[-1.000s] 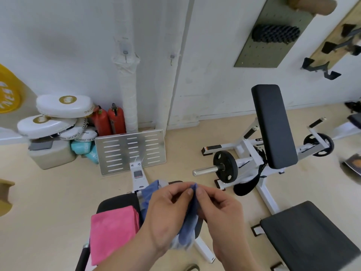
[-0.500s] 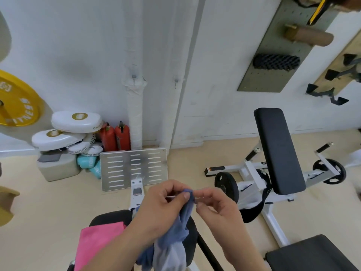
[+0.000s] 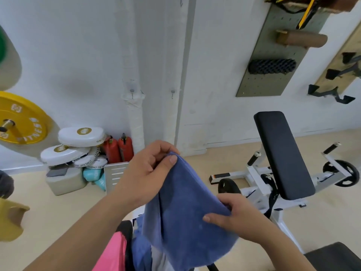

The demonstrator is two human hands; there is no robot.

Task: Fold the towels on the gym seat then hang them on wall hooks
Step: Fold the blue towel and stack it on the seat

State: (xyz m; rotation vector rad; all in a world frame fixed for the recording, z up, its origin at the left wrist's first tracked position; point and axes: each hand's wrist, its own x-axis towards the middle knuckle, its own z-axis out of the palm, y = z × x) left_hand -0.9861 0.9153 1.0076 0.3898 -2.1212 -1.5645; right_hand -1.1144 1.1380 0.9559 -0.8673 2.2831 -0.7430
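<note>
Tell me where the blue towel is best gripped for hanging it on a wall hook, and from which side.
Probably the top corner of the blue towel, where the left hand already pinches it from the left. It is the highest point, and the cloth hangs down from it. The right hand grips the right edge lower down, spreading the cloth. The hooks sit on the wall straight ahead.

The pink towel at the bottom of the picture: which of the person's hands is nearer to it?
Left. The left hand pinches the blue towel up above the pink towel, and its forearm passes right beside it. The right hand grips the blue towel's far edge, further away.
</note>
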